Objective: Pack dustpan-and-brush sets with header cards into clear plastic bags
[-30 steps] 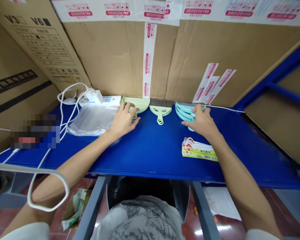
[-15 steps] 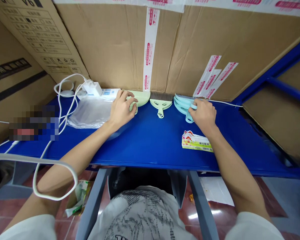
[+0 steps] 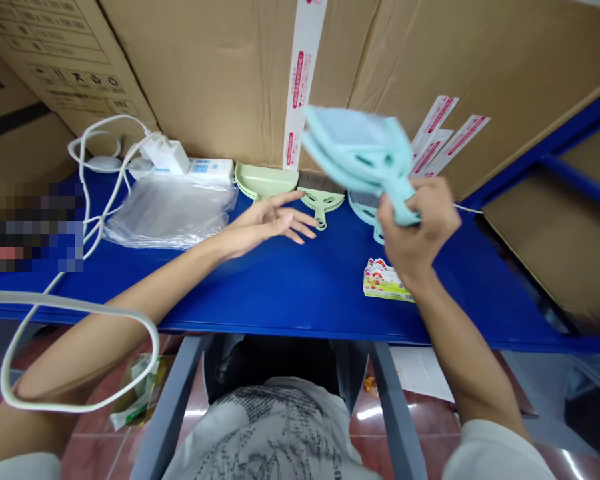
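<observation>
Gripping the blue brushes [image 3: 363, 150] by their handles, R hand [image 3: 420, 230] has fingers curled tight, brushes tilted up off the table [image 3: 290, 287] w/ another blue brush [image 3: 364, 208] lying below. L hand [image 3: 273, 223] is open, fingers spread nr the green brush [image 3: 321, 200]; can't tell if touching. Green dustpan [image 3: 266, 181] sits btwn that brush & the power strip [image 3: 211, 169].

On the table [image 3: 290, 287], the bags [image 3: 173, 215] lie left, before the power strip [image 3: 213, 168]. Rightward sit the dustpan [image 3: 266, 181], the middle brush [image 3: 325, 200] and the right-hand brush [image 3: 362, 209], with cardboard [image 3: 220, 87] behind and cards [image 3: 384, 283] before that last brush.
</observation>
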`<state>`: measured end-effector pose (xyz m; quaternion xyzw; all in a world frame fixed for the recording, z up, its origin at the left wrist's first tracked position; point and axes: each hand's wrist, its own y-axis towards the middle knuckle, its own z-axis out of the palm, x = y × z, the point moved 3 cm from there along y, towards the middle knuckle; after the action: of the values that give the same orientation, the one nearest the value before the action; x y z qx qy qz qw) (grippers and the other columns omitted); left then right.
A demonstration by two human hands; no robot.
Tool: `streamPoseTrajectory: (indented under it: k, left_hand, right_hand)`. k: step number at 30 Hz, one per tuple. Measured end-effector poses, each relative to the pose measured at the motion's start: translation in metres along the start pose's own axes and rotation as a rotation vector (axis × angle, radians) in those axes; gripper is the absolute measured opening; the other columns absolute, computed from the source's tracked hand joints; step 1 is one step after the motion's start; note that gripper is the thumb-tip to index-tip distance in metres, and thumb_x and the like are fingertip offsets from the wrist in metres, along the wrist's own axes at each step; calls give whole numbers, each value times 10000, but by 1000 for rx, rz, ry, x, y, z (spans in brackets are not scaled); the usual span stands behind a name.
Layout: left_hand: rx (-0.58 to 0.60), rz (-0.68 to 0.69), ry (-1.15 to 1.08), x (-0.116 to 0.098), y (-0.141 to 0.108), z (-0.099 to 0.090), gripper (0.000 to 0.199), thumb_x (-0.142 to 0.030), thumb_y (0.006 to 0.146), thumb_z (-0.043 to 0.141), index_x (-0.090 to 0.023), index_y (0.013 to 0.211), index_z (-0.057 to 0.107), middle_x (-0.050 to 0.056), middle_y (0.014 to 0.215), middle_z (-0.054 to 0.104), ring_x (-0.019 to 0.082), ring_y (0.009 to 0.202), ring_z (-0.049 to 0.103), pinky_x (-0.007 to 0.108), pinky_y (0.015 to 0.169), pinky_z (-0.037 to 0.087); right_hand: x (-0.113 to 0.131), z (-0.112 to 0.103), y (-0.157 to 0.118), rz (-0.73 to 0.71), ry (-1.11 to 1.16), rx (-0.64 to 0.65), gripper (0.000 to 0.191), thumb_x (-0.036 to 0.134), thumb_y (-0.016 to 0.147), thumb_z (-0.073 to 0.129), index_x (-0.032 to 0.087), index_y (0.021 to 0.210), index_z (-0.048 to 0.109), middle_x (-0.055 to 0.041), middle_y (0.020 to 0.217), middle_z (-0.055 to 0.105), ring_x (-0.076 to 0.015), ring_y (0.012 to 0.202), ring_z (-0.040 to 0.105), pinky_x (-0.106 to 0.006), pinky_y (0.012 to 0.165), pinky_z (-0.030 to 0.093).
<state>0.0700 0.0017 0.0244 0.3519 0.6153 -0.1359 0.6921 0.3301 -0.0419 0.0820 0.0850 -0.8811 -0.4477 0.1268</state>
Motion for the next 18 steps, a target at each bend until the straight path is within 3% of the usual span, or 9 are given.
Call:
streamPoseTrajectory:
  k: [2, 6, 9, 13, 15, 18]
  left_hand:
    - [60, -40, -214, 1, -1, 14, 829, -761, 896, 770, -185, 1470, 607, 254, 1423, 727, 427, 1317, 722, 593, 1057, 610]
    - [-85, -64, -418, 1, 0, 30, 627, -536, 895, 886, -176, 1366, 682, 220, 1400, 750, 449, 1348, 700, 651, 1134, 562]
    - [-178, -48, -530, -1, 1, 35, 632, -365, 859, 943, -214, 1412, 676, 170, 1385, 767, 431, 1329, 713, 664, 1168, 537]
    - [-304, -1, -597, -1, 1, 34, 624, -261, 828, 961, -236, 1397, 709, 117, 1273, 817, 381, 1310, 729, 616, 1212, 515]
    - [-359, 6, -590, 1, 0, 34, 637, -234, 801, 973, -238, 1386, 722, 103, 1237, 828, 359, 1283, 743, 589, 1196, 534]
    - [-428, 13, -554, 3, -1, 33, 642, -214, 759, 990, -224, 1350, 740, 97, 1190, 837, 335, 1212, 770, 541, 1127, 588]
  right_hand:
    - [25, 8, -16, -146, 221, 21, 311, 369, 1051, 570, 272, 767, 488, -82, 971, 680, -229, 875, 660, -387, 807, 558]
    - [43, 21, -33, -331, 501, -40, 258, 208, 1037, 626, 247, 816, 499, -79, 1041, 666, -179, 800, 637, -331, 721, 544]
    - [38, 28, -33, -416, 579, -17, 134, 224, 1025, 656, 237, 924, 569, -133, 1190, 644, -237, 956, 693, -396, 814, 595]
    - [37, 36, -34, -478, 620, 178, 117, 289, 1055, 610, 228, 1151, 584, -210, 1454, 539, -362, 1332, 630, -578, 1069, 581]
    - [40, 38, -37, -447, 618, 209, 107, 229, 1078, 554, 231, 1180, 586, -205, 1489, 520, -346, 1366, 620, -587, 1109, 572]
    - [45, 39, -43, -424, 560, 132, 74, 198, 1050, 629, 238, 1113, 637, -184, 1458, 555, -345, 1320, 631, -574, 1055, 607]
